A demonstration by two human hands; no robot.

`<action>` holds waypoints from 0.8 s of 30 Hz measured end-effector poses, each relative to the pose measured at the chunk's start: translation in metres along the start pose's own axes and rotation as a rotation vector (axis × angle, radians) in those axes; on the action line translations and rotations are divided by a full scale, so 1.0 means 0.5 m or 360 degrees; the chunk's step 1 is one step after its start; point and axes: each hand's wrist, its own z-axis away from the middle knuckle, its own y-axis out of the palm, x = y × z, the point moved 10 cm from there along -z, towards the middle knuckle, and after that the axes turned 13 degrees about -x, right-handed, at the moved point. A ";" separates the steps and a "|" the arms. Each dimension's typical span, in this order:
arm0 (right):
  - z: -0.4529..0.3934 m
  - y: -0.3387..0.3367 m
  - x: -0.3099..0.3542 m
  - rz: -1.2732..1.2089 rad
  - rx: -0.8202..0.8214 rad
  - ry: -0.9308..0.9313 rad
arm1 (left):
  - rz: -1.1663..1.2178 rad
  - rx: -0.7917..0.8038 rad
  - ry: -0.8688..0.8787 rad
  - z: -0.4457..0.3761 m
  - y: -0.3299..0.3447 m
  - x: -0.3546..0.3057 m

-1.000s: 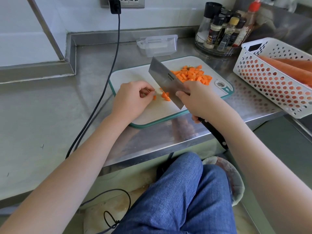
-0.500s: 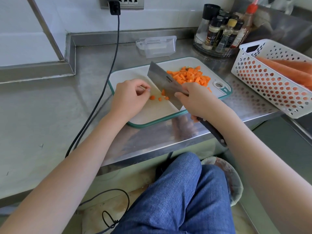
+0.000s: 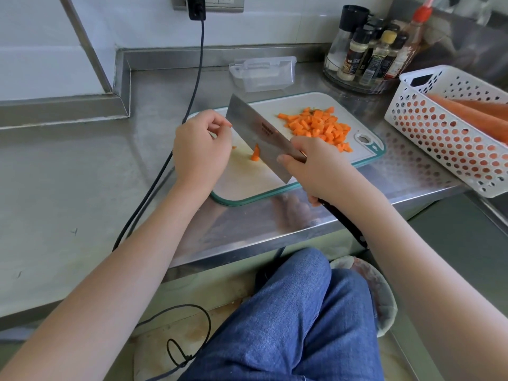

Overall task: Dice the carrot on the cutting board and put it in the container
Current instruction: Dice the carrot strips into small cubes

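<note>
Over the cutting board (image 3: 242, 188), your right hand (image 3: 316, 166) gripped the cleaver (image 3: 258, 133); your left hand (image 3: 200, 149) hovered loosely curled, holding nothing.

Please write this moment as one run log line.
stage: dicing | right hand: grips cleaver | left hand: holds nothing | diced carrot: on cutting board | container: holds no carrot

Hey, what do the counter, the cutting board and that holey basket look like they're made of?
Counter: looks like brushed stainless steel, grey with dull reflections. Cutting board: probably plastic, smooth matte white with a teal rim. Basket: seemingly moulded white plastic, with evenly punched round holes.
</note>
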 end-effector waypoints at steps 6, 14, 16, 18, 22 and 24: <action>0.000 0.003 0.004 0.0028 0.0025 -0.0007 | 0.0003 0.0022 0.0032 0.003 0.003 -0.007; -0.002 0.030 0.007 0.0083 0.0143 -0.0004 | -0.0038 0.0044 0.0079 0.002 0.008 -0.005; -0.006 0.032 0.007 0.0123 0.0185 -0.0008 | -0.0056 0.0051 0.0080 0.002 0.009 -0.005; -0.010 0.031 0.003 0.0110 0.0220 -0.0010 | -0.0061 0.0073 0.0100 0.002 0.011 -0.007; -0.023 0.001 -0.007 -0.0089 0.0083 0.0027 | -0.0095 0.0118 0.0129 0.007 0.017 -0.013; -0.029 -0.027 -0.011 -0.0149 -0.0028 0.0041 | -0.0089 0.0117 0.0131 0.009 0.018 -0.016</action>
